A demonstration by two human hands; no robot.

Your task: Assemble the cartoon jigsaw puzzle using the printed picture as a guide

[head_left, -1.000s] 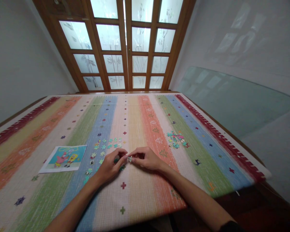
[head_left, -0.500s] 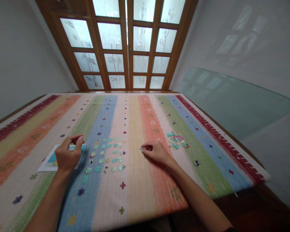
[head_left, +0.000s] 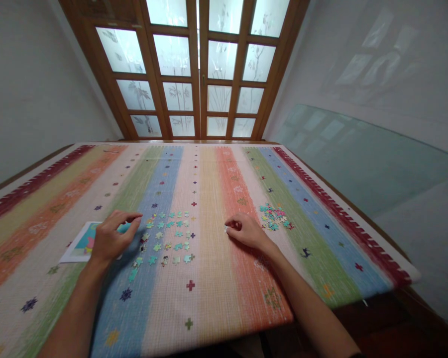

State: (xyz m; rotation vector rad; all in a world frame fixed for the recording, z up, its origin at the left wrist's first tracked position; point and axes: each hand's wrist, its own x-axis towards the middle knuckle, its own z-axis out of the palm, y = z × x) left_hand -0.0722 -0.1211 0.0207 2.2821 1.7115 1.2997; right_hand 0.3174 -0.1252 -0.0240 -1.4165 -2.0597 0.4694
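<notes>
My right hand (head_left: 246,231) is closed in a pinch on a small puzzle piece (head_left: 226,228), just above the middle of the cloth. On the left, my left hand (head_left: 115,233) hovers over a picture card (head_left: 78,246) and covers part of it. Its thumb and index fingertips come together; whatever they hold, if anything, is too small to make out. Right beside those fingertips, loose puzzle pieces (head_left: 157,247), mostly teal and green, lie spaced out in rough rows. A heap of mixed puzzle pieces (head_left: 274,217) lies beyond my right hand, to its right.
A striped, patterned cloth (head_left: 212,278) covers the large table. Its front edge runs close to me. Wood-framed glass doors (head_left: 199,74) stand behind the far edge, and a pale glass panel (head_left: 358,159) is at the right wall.
My left hand has stretched its index finger and thumb toward the laid-out pieces on the right. My right hand, still pinching its piece, has shifted slightly right.
</notes>
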